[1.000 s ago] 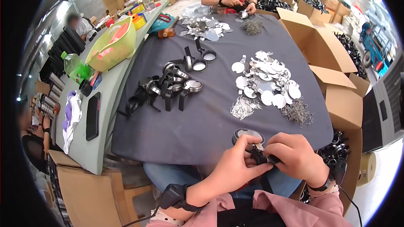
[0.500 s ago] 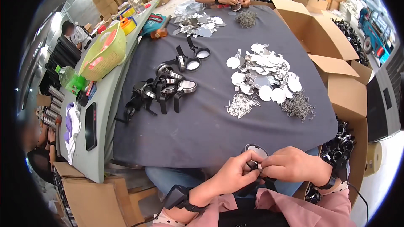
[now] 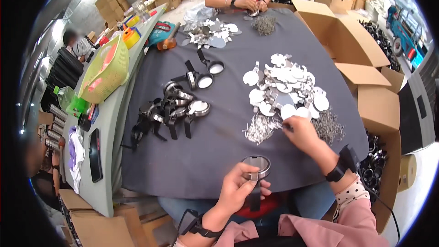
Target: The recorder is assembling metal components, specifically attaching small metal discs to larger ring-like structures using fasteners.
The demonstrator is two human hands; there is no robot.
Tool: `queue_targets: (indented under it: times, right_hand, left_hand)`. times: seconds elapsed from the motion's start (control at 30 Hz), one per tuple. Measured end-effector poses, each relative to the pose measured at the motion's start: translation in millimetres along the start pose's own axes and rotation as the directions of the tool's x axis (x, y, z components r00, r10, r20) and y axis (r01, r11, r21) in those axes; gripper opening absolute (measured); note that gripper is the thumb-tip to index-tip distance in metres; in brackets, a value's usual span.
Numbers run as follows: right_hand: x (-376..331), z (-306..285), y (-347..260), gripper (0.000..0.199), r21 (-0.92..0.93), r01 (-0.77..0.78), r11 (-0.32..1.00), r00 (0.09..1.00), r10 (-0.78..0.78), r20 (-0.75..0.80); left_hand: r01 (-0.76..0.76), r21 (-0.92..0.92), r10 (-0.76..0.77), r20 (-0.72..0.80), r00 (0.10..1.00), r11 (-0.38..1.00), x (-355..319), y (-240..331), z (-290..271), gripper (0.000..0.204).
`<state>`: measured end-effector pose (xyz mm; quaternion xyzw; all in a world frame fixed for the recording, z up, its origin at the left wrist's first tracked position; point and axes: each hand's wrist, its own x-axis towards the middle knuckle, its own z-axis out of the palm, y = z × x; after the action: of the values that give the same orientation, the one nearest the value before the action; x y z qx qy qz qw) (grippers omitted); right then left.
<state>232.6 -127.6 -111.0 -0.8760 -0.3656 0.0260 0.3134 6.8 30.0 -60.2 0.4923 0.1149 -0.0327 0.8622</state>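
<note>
Near the table's front edge my left hand (image 3: 237, 186) is closed on a round metal ring with a lid and a black handle (image 3: 257, 163), the handle pointing down toward me. The thumb presses at the hinge side of the ring. My right hand (image 3: 302, 133) reaches forward, its fingertips pinched together between the pile of thin metal pins (image 3: 259, 130) and the heap of silvery tabbed discs (image 3: 284, 82). Whatever is between those fingertips is hidden. Beside that hand lies a pile of small wire springs (image 3: 329, 128).
Several black-handled rings (image 3: 180, 105) lie on the dark cloth (image 3: 201, 160) at left. Across the table a co-worker's hands (image 3: 251, 4) work beside another disc pile (image 3: 212, 34). Open cartons (image 3: 366, 73) line the right; a side table (image 3: 107, 155) with a phone (image 3: 95, 155) stands left.
My right hand has left the ring and moved forward to the pins and discs. My left hand still holds the ring, now shifted slightly left and more in the open.
</note>
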Motion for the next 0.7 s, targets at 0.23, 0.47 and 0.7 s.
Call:
queue_targets:
  times: [0.23,0.47,0.7]
  right_hand:
    - [13,19,-9,0.009,-0.191,-0.004,0.981,0.986,0.036,0.163]
    - [6,19,-13,0.011,-0.141,-0.091,0.986,0.99,0.104,0.093]
    - [-25,7,-5,0.011,0.119,-0.005,0.993,0.992,0.02,-0.127]
  left_hand:
    - [-0.022,-0.106,0.017,-0.046,0.999,0.994,6,-5,-11,0.025]
    - [-0.076,-0.016,0.073,-0.139,0.988,0.997,3,13,-6,0.024]
    - [-0.096,-0.073,0.082,-0.175,0.981,0.993,-8,21,7,0.027]
